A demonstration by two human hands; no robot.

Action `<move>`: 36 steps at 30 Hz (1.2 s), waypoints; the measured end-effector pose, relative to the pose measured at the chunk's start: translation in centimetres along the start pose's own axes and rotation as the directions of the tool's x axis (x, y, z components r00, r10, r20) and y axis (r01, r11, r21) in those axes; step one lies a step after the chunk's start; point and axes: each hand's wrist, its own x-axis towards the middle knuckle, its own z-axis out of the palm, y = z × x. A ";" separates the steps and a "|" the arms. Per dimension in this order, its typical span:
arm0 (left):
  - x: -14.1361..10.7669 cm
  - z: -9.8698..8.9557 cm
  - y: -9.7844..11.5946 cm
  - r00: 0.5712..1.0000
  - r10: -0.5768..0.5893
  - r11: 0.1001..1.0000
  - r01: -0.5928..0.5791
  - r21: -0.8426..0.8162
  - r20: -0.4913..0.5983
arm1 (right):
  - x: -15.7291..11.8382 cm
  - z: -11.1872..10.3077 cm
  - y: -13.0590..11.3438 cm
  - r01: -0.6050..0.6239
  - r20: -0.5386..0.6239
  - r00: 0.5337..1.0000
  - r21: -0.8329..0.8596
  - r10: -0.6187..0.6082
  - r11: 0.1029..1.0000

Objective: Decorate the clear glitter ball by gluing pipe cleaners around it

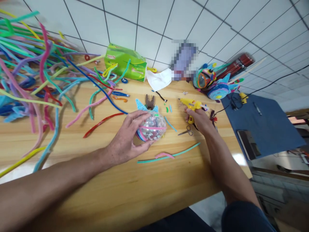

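My left hand point(130, 138) is wrapped round the left side of a clear, patterned round object point(154, 127) with a pink band across it and light blue fuzzy pieces at its top. Closed round the handle of a yellow glue gun point(193, 104), my right hand point(198, 119) is to the right of it, and the nozzle points left. Small scissors point(186, 131) lie just below the glue gun. Pliers point(150, 101) rest behind the round object. In front are a teal pipe cleaner point(182, 151) and a short pink one point(164, 155).
Many coloured pipe cleaners point(43, 71) spread over the left side. A green packet point(125, 62) and white paper point(158, 79) lie at the back. Decorated crafts point(218, 91) and a dark red flask point(238, 64) stand back right, near a black cable point(270, 84) and blue mat point(272, 125).
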 end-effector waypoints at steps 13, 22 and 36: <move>-0.1 0.1 -0.1 1.000 0.000 1.000 0.000 0.001 -0.007 | -1.7 -4.7 0.9 0.099 0.153 0.983 0.017 -0.101 0.995; 0.1 -0.2 0.0 1.000 -0.015 0.999 0.014 0.031 0.015 | 7.1 -4.8 0.6 0.020 -0.256 0.956 -0.433 -0.144 0.901; 0.1 -0.3 0.0 0.999 -0.023 0.998 0.021 0.056 0.025 | 12.5 -2.5 0.2 -0.109 -0.215 0.975 -0.685 -0.057 0.720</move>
